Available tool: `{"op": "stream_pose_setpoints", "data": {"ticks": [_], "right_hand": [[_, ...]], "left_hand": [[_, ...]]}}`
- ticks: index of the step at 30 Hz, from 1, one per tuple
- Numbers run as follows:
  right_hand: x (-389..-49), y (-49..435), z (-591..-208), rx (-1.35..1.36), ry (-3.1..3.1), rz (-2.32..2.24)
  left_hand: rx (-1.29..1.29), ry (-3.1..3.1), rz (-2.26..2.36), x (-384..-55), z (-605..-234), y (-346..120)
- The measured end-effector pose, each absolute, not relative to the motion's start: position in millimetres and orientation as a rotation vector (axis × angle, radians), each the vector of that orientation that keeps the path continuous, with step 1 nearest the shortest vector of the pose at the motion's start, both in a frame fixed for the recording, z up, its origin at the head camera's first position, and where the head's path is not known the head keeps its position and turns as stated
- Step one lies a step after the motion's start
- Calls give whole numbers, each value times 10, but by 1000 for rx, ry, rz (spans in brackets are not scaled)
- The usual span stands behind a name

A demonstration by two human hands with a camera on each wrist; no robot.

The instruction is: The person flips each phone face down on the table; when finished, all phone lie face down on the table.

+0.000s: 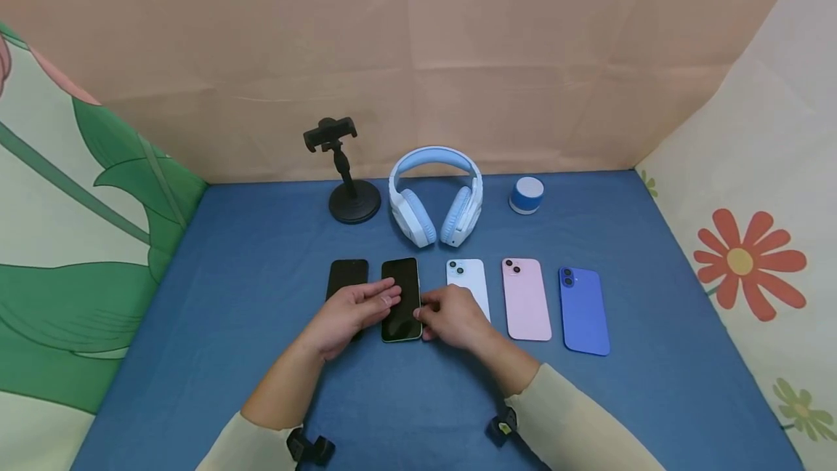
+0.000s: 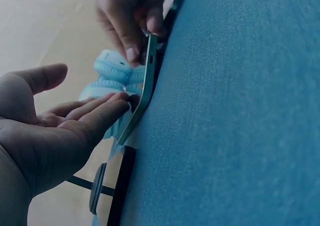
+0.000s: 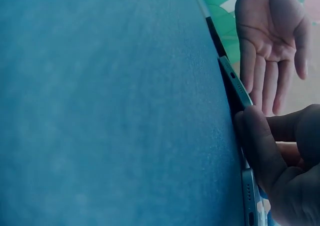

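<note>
In the head view a smartphone (image 1: 400, 311) with a black screen and a pale green frame lies between the two hands, screen up. My right hand (image 1: 454, 317) pinches its right edge between thumb and fingers. That edge is tipped up off the cloth, as the left wrist view of the phone (image 2: 145, 81) shows. The left hand (image 1: 353, 315) has its fingers straight, palm turned toward the phone, with fingertips over its left side. Under that hand lies another black-screened phone (image 1: 348, 273), partly hidden. A light blue phone (image 1: 472, 278) is partly covered by my right hand.
Further right lie a pink phone (image 1: 528, 304) and a blue-violet phone (image 1: 585, 315), backs up. Behind the row stand a black phone stand (image 1: 354, 202), light blue headphones (image 1: 434, 157) and a small blue-and-white round container (image 1: 526, 195). Blue cloth (image 1: 654, 398) covers the table.
</note>
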State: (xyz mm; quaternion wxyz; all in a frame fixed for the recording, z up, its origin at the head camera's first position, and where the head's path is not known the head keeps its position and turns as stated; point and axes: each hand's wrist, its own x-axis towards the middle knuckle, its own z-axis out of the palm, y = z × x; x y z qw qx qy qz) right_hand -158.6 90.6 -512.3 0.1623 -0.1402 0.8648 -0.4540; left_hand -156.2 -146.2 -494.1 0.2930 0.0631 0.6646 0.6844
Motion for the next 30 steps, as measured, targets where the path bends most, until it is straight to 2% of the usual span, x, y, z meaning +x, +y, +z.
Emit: {"op": "stream_pose_setpoints", "data": {"ticks": [10, 30], "right_hand": [[-1608, 868, -5118, -365, 2516, -1228], [-1524, 1008, -5026, -464, 2528, -1240]], "left_hand": [[146, 1775, 1824, -1561, -4946, -1465], [150, 1768, 1839, -1579, -4949, -1368]]}}
